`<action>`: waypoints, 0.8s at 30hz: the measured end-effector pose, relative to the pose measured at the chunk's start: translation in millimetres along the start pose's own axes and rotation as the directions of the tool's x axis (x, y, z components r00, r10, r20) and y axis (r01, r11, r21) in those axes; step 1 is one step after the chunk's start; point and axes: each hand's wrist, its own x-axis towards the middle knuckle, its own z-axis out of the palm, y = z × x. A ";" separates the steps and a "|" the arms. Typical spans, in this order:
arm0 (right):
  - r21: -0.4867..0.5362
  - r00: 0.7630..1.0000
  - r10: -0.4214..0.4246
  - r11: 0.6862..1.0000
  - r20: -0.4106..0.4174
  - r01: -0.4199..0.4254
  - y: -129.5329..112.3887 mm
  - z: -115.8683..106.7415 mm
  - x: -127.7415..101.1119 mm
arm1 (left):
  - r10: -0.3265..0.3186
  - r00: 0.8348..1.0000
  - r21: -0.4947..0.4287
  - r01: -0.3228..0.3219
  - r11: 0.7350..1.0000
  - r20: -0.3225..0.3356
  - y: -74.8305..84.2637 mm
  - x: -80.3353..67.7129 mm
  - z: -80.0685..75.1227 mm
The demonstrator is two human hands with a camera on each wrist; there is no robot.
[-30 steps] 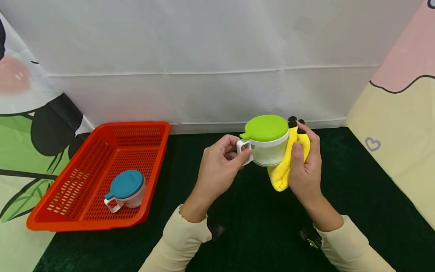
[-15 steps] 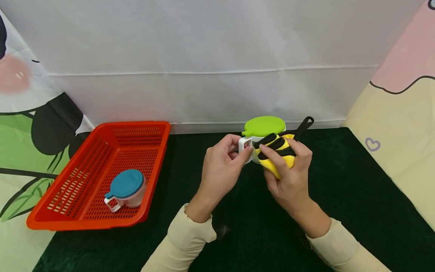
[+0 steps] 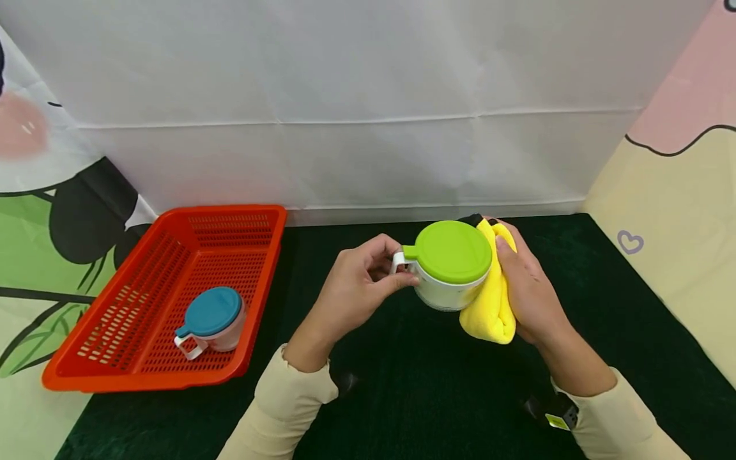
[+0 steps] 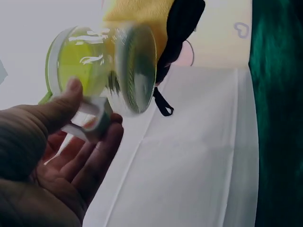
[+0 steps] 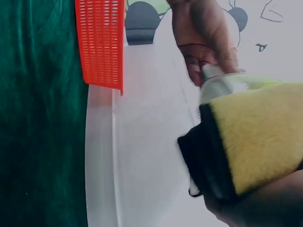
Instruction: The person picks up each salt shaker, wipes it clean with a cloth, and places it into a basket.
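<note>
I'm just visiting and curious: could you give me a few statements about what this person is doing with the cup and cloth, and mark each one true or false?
1. The left hand grips the handle of the green-lidded cup. True.
2. The right hand presses a blue sponge to the cup. False: it holds a yellow cloth against the cup's side.
3. The red basket holds a blue-lidded cup. True.
4. The green-lidded cup has no lid on. False: its green lid is on.
5. The basket sits at the person's right. False: it sits at the left.

The yellow cloth (image 3: 487, 306) hides the right hand's (image 3: 531, 291) fingers and part of the cup (image 3: 445, 291).
</note>
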 end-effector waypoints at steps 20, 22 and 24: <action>0.021 0.931 0.115 0.991 0.347 -0.131 -5.6 -26.7 12.2 | 0.036 0.998 -0.046 -0.034 0.998 0.052 -1.6 -7.7 -0.5; 0.000 0.941 0.073 0.997 0.331 -0.078 -14.3 -28.8 10.9 | 0.015 0.997 -0.050 -0.011 0.999 0.075 -1.8 -7.5 0.4; -0.011 0.942 0.027 1.000 0.335 -0.025 -22.4 -31.1 10.4 | 0.032 0.994 -0.046 -0.027 0.999 0.104 -1.2 -7.8 1.2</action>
